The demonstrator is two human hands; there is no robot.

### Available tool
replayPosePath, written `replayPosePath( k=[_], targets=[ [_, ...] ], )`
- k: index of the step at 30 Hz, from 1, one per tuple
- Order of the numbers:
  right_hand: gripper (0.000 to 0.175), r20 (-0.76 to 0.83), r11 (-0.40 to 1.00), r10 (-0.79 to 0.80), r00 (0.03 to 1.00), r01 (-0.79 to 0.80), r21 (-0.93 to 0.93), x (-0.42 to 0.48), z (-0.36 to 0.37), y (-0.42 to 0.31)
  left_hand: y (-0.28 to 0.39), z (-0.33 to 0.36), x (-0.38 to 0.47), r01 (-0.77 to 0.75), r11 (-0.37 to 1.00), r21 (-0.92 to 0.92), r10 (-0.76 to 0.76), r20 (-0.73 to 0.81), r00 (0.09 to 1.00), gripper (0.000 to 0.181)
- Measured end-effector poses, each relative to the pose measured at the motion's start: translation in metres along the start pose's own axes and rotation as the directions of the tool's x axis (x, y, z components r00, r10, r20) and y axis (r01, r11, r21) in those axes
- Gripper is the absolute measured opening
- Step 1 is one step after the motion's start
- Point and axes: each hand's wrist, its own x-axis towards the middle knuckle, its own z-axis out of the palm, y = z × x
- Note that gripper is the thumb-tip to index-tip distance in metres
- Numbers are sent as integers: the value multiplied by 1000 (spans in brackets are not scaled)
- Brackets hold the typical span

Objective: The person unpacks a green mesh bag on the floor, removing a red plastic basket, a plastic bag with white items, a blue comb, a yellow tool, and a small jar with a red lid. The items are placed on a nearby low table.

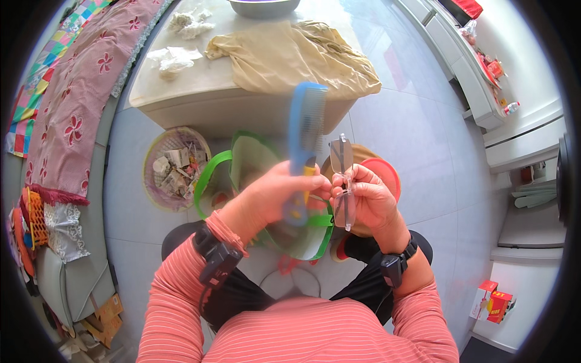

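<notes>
My left hand (281, 188) grips a blue comb (299, 122), held upright and somewhat blurred by motion, along with something yellow and dark that is partly hidden by my fingers. A folded pair of eyeglasses (342, 156) is pinched in my right hand (370, 195), by the middle of the frame, with one lens above my fingers and one below. Both hands are close together over an open bag with green edging and handles (213, 170). The inside of the bag is pale, and its contents are largely hidden by my left hand and forearm.
A table (181, 102) ahead bears a tan cloth (281, 59), crumpled white tissue (172, 61) and a metal basin (265, 8). On the floor left of the bag stands a wastebasket (152, 181) with litter. A red round item (386, 174) lies right, beyond my right hand. A sofa (97, 181) runs along the left.
</notes>
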Motion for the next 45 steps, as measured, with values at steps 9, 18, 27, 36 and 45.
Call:
replayPosePath(
  k=[9,18,27,36,45],
  targets=[
    [17,28,997,-77,997,77,5,-5,-5,-1,-6,4,-3,34,994,-106,-25,84,996,19],
    [30,18,994,-81,997,82,-67,-5,3,-5,-10,5,-7,72,993,-91,-65,82,995,27],
    [46,-11,973,-95,995,90,-211,-4,23,-5,-5,4,-8,29,999,-39,-22,175,984,45],
    [54,29,900,-52,998,59,-432,-5,24,-2,-9,0,-6,15,998,62,-20,81,997,53],
    [60,-60,799,78,995,-99,-593,-7,31,-3,-12,-7,0,-34,994,105,20,127,992,37]
  ],
)
